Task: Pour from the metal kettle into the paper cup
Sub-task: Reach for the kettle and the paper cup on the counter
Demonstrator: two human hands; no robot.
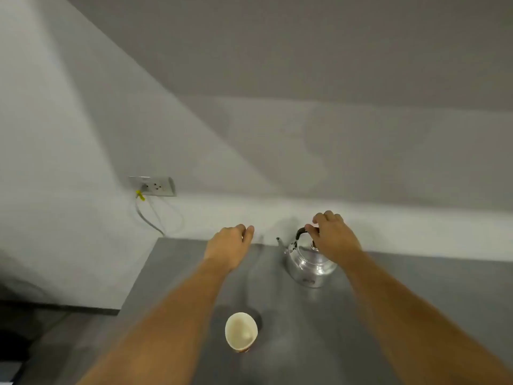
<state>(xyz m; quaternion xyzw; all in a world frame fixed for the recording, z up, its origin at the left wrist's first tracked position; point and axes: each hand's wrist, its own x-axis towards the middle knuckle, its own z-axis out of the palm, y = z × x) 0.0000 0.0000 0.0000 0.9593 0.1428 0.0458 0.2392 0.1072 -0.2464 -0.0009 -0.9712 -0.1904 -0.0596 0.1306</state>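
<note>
Single head view, worn on person, wide-angle. Faces forward and down over grey table [194,273] toward white wall [83,120]. Both forearms enter from bottom edge. Near range, edges distorted.

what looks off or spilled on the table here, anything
Nothing stands out. The metal kettle stands upright on the grey table, the paper cup is upright and apart from it, and no spill shows. The right hand is at the kettle's handle; the left hand is empty.
</note>
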